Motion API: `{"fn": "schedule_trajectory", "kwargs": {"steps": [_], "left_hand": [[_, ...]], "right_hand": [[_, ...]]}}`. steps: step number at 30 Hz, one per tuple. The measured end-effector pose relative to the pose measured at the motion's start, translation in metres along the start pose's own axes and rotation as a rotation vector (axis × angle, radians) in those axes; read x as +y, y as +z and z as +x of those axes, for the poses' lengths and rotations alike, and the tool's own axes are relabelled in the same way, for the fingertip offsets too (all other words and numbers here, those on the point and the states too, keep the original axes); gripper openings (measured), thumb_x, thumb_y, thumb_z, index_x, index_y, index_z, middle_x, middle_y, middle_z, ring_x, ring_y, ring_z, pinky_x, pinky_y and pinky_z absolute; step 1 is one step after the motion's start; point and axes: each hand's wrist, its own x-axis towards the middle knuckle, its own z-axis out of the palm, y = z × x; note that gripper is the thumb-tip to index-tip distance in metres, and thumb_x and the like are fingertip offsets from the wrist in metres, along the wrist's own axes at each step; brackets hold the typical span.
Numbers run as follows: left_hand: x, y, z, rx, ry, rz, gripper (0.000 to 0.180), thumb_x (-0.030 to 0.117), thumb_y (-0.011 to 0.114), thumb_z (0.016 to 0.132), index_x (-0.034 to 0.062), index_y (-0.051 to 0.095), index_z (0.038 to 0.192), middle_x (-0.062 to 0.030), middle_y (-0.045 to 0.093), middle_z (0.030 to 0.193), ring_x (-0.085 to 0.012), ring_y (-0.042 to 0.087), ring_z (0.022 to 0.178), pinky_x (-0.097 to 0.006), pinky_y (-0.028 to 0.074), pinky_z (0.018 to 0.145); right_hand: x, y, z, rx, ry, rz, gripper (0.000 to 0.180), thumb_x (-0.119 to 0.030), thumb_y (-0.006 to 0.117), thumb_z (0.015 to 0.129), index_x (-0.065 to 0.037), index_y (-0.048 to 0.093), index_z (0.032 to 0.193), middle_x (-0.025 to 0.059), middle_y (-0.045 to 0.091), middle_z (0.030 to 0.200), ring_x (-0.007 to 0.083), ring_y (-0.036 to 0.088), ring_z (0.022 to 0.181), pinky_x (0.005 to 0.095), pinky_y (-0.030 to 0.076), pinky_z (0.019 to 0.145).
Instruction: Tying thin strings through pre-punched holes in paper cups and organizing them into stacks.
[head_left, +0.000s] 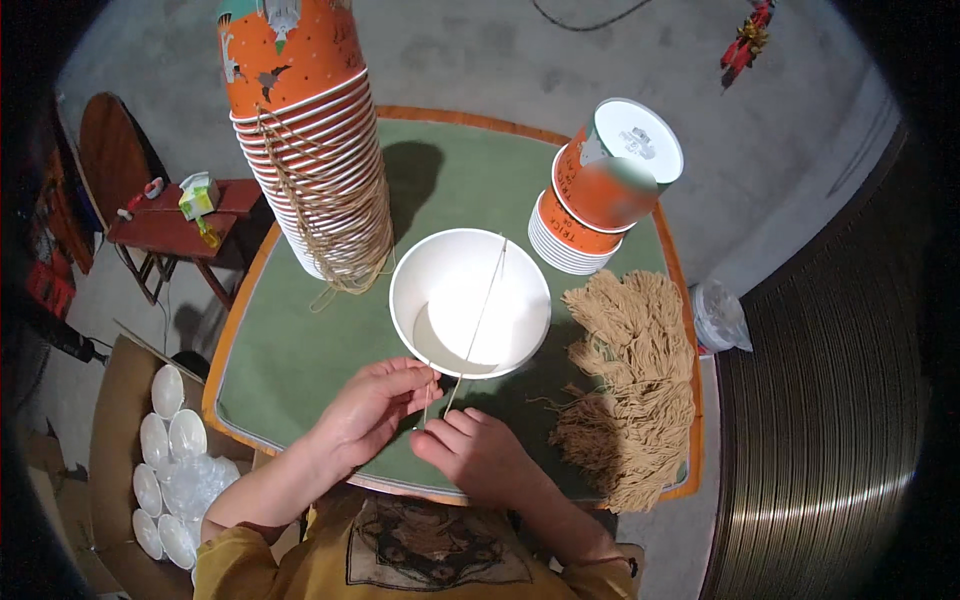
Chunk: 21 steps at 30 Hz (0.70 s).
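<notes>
A white paper bucket (470,300) stands open-side up on the green table (290,350), with a tan paper string (484,305) stretched across its mouth. My left hand (372,405) pinches the string's end at the near rim of the bucket. Just right of it, my right hand (478,450) grips the other string end below the rim. Both hands touch the bucket's near edge.
A tall stack of orange buckets with string handles (310,150) rises at back left. A shorter tilted orange stack (600,190) stands at back right. A heap of tan strings (630,385) lies to the right. Clear lids in a cardboard box (165,470) sit on the floor, left.
</notes>
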Motion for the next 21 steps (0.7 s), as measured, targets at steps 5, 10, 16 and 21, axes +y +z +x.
{"fn": "schedule_trajectory", "kwargs": {"steps": [5, 10, 16, 21], "left_hand": [[-0.003, 0.000, -0.003, -0.064, -0.057, 0.087, 0.013, 0.009, 0.060, 0.090, -0.0007, 0.061, 0.099, -0.0056, 0.065, 0.092, -0.0110, 0.060, 0.084, -0.022, 0.048, 0.081], [0.007, 0.004, 0.003, -0.032, 0.018, 0.069, 0.011, 0.006, 0.057, 0.090, -0.0009, 0.061, 0.098, -0.0052, 0.064, 0.090, -0.0140, 0.061, 0.083, -0.027, 0.051, 0.083], [0.011, -0.006, 0.007, -0.086, -0.001, 0.186, 0.016, 0.011, 0.059, 0.091, 0.0004, 0.060, 0.102, -0.0044, 0.064, 0.093, -0.0114, 0.060, 0.085, -0.023, 0.048, 0.084], [0.021, -0.016, 0.004, -0.010, 0.045, 0.304, 0.012, 0.011, 0.057, 0.092, 0.0038, 0.057, 0.101, -0.0016, 0.061, 0.093, -0.0096, 0.057, 0.088, -0.024, 0.044, 0.088]], "right_hand": [[0.000, 0.008, -0.003, 0.094, 0.011, 0.027, 0.011, -0.017, 0.055, 0.077, -0.011, 0.057, 0.087, 0.0016, 0.052, 0.076, 0.0167, 0.054, 0.069, 0.0291, 0.044, 0.061], [0.004, 0.000, -0.003, 0.063, -0.021, 0.028, 0.007, -0.017, 0.056, 0.078, -0.015, 0.058, 0.084, 0.0013, 0.048, 0.072, 0.0163, 0.054, 0.067, 0.0292, 0.043, 0.057], [0.014, -0.006, -0.011, 0.074, -0.027, 0.001, 0.028, -0.017, 0.058, 0.075, -0.019, 0.063, 0.103, 0.0005, 0.048, 0.075, 0.0167, 0.053, 0.066, 0.0318, 0.042, 0.058], [0.043, -0.054, -0.023, 0.029, 0.224, -0.239, 0.043, -0.011, 0.061, 0.077, -0.020, 0.058, 0.119, 0.0026, 0.050, 0.075, 0.0215, 0.055, 0.069, 0.0343, 0.048, 0.060]]}}
